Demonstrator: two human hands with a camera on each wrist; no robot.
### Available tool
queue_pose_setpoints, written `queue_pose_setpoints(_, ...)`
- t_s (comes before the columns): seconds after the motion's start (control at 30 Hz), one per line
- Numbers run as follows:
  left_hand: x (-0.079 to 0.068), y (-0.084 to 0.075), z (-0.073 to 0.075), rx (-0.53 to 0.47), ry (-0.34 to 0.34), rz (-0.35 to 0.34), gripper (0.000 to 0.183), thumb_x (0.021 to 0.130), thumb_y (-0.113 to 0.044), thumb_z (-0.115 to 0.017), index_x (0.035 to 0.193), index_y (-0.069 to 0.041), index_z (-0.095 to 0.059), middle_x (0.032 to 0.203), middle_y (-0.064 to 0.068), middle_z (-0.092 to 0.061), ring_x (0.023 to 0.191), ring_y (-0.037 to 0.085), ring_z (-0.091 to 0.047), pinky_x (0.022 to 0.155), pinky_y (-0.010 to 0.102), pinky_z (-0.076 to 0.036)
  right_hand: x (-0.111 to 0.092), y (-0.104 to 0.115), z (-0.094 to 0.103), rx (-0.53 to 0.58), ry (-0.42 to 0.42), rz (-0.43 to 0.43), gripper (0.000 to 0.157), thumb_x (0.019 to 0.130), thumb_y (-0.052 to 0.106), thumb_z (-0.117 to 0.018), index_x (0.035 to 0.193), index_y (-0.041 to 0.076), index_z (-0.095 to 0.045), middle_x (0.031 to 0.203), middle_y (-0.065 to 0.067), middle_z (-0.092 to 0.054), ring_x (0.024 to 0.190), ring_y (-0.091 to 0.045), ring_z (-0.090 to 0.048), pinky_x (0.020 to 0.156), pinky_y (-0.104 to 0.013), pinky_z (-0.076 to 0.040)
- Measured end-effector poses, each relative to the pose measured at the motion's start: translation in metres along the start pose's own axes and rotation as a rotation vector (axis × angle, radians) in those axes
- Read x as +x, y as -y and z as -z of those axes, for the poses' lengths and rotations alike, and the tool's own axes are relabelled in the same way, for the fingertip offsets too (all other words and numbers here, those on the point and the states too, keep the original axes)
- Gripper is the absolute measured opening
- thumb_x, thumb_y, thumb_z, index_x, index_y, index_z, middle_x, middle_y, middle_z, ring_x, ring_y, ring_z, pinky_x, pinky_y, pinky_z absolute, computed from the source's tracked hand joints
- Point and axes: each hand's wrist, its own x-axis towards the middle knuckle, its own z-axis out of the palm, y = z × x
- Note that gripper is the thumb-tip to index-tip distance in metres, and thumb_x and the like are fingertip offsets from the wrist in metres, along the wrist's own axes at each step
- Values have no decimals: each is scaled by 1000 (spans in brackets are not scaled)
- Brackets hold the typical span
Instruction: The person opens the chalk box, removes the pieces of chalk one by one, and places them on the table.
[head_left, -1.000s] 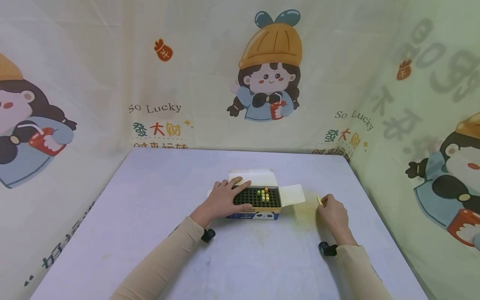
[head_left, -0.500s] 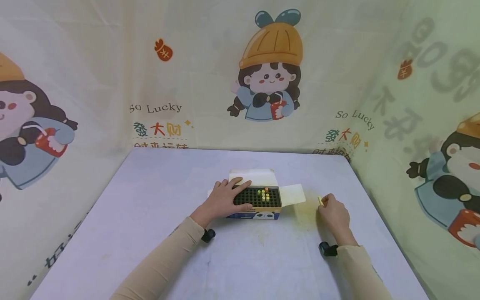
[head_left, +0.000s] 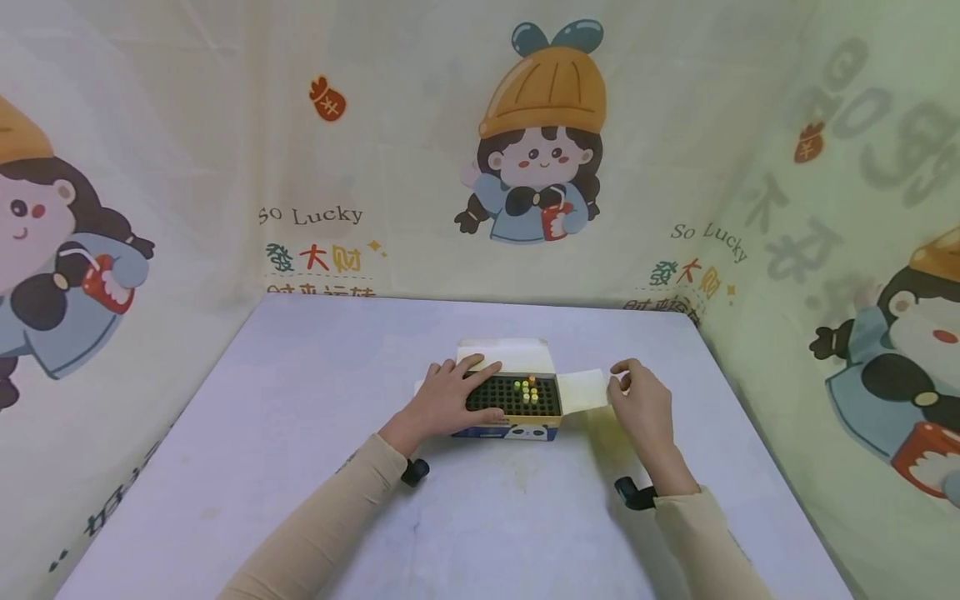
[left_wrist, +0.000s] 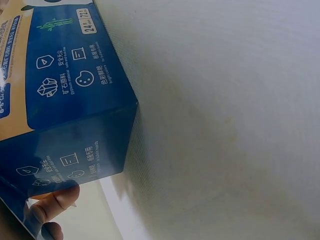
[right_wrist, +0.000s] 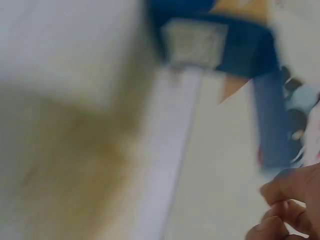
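Note:
A chalk box in blue and yellow with a panda print stands with its lid up. Its black insert is a grid of holes, with several yellow, green and orange chalk sticks upright in it at the right. My left hand spreads over the box's left end and holds it; in the left wrist view, fingertips show at the box's side. My right hand is by the right side flap, thumb and fingers pinched together. The yellow chalk stick seen there earlier is hidden or too faint to make out.
The right side flap sticks out from the box, and the lid flap stands up behind it. A pale cloth-covered table lies underneath, with a yellowish stain right of the box. Printed curtains surround the table.
My right hand, pinching a yellow chalk stick earlier, has moved left and away from me to the box's side flap. The left hand and box have stayed put.

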Motion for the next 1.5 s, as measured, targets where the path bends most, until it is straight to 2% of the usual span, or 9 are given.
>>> queue_pose_setpoints(0.13, 0, 0, 1, 2, -3, 0, 87, 93, -80, -49, 165, -39, -24, 168, 7, -30, 126, 36, -49, 94, 50, -36, 1, 37, -1, 41, -94, 100, 13, 101, 12, -62, 108, 5, -70, 82, -9, -62, 59, -18, -49, 52, -30, -38)
queue_pose_setpoints(0.23, 0, -1, 3, -2, 3, 7, 87, 93, -78, -52, 165, -39, -24, 169, 7, -29, 125, 36, -49, 94, 49, -36, 0, 58, -4, 52, -74, 152, 12, 101, 14, -64, 108, 5, -70, 85, -8, -62, 66, -19, -52, 59, -32, -40)
queue_pose_setpoints(0.4, 1, 0, 1, -15, -1, 13, 86, 93, -78, -52, 165, -39, -24, 168, 7, -30, 126, 37, -49, 95, 50, -36, -5, 79, -17, 40, 95, 173, 13, 101, 16, -68, 109, 6, -71, 97, -9, -66, 72, -18, -57, 64, -35, -48)
queue_pose_setpoints(0.57, 0, 3, -4, -28, -13, -4, 86, 93, -79, -51, 165, -41, -24, 168, 6, -30, 127, 36, -49, 94, 50, -37, -16, 86, -35, 43, 284, 189, 15, 98, 12, -72, 110, 4, -72, 104, -11, -67, 82, -18, -64, 69, -34, -56)
queue_pose_setpoints(0.7, 0, 4, -6, -44, -7, -9, 87, 92, -82, -48, 165, -42, -23, 169, 6, -29, 129, 36, -48, 96, 51, -36, -23, 87, -43, 68, 353, 193, 16, 96, 6, -74, 111, 3, -72, 114, -14, -67, 90, -22, -68, 74, -35, -58)
queue_pose_setpoints(0.97, 2, 2, -4, -46, -23, -1, 86, 92, -81, -51, 164, -41, -25, 168, 6, -30, 131, 35, -48, 97, 52, -37, -20, 88, -43, 84, 334, 122, 20, 94, 3, -75, 114, 2, -70, 113, -15, -63, 87, -23, -66, 70, -35, -57)
queue_pose_setpoints(1.17, 1, 1, -4, -46, -34, -8, 85, 93, -76, -56, 164, -39, -29, 167, 8, -32, 129, 37, -49, 95, 51, -37, -17, 86, -47, 5, 312, 163, 20, 93, 4, -76, 112, 2, -68, 102, -12, -64, 83, -22, -63, 71, -37, -56)
queue_pose_setpoints(1.37, 2, 2, -4, -36, -32, -7, 85, 93, -79, -52, 164, -40, -28, 167, 7, -32, 128, 35, -49, 95, 50, -38, -15, 82, -53, -132, 217, 241, 24, 88, 13, -84, 91, 6, -61, 80, -8, -65, 74, -26, -56, 75, -43, -48)
queue_pose_setpoints(1.5, 2, 2, -2, -44, -19, 1, 85, 92, -79, -52, 164, -41, -27, 167, 8, -31, 130, 36, -49, 96, 50, -37, -16, 81, -53, -198, 187, 242, 27, 86, 20, -87, 81, 8, -63, 80, -7, -64, 76, -27, -54, 78, -45, -47)
